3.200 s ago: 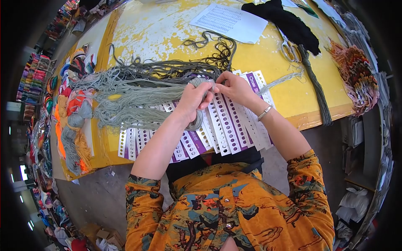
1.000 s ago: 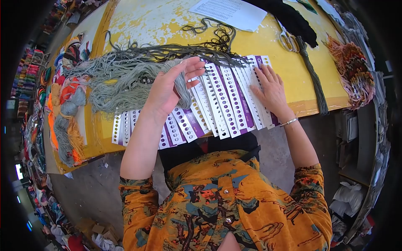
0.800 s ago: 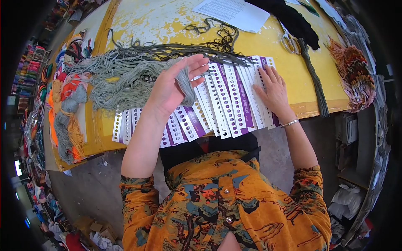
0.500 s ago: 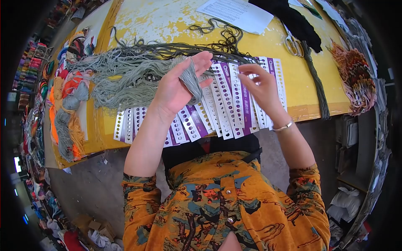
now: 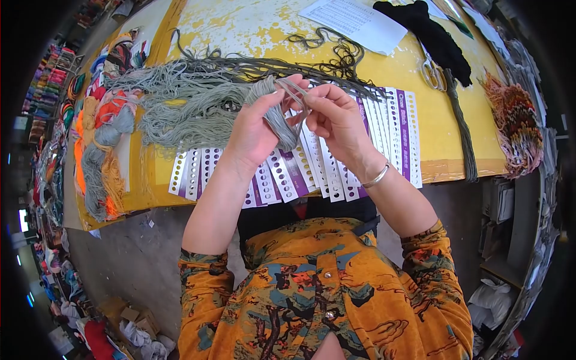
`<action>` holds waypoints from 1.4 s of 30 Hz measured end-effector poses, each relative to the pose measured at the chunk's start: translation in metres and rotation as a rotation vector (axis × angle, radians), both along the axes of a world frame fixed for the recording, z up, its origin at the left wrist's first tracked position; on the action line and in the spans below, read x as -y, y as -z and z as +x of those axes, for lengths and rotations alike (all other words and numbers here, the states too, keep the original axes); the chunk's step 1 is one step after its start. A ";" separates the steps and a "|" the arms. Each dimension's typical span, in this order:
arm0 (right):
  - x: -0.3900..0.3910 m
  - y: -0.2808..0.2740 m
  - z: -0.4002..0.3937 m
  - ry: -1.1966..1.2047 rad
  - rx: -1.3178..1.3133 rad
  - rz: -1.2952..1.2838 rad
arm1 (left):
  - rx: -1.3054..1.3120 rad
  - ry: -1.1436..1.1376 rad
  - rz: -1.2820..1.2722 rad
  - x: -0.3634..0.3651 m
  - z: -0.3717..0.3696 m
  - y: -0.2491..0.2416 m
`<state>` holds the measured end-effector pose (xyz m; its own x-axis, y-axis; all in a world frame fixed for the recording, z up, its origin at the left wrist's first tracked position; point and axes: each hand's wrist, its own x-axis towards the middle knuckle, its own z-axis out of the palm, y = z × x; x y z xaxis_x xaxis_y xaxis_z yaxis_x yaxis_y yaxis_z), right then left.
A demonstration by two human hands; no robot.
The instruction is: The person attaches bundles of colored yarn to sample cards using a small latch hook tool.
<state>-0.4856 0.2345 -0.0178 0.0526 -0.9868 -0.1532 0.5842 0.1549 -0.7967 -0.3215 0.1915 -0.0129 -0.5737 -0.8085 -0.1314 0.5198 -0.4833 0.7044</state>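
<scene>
A hank of grey-green thread (image 5: pixel 277 118) lies looped over my left hand (image 5: pixel 255 129), whose thumb rests on it. My right hand (image 5: pixel 339 117) pinches a few strands of the same thread between thumb and forefinger, just right of the hank. Loose grey-green thread (image 5: pixel 192 114) spreads over the table to the left of my hands, with darker strands (image 5: pixel 324 75) behind. Under and in front of my hands lie overlapping white and purple cards with punched holes (image 5: pixel 405 132).
The yellow table (image 5: pixel 441 168) also holds scissors (image 5: pixel 433 75), a dark green thread bundle (image 5: pixel 461 129), black cloth (image 5: pixel 441 45) and a printed sheet (image 5: pixel 354 24). Multicoloured yarn (image 5: pixel 516 126) lies at right, orange and grey skeins (image 5: pixel 93 162) at left.
My right hand has moved left to the hank and taken hold of some strands. The fingers of my left hand have curled in more. The view has shifted slightly.
</scene>
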 end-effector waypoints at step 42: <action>-0.003 0.011 0.006 -0.024 -0.239 -0.055 | 0.320 -0.234 -0.194 -0.003 -0.003 0.002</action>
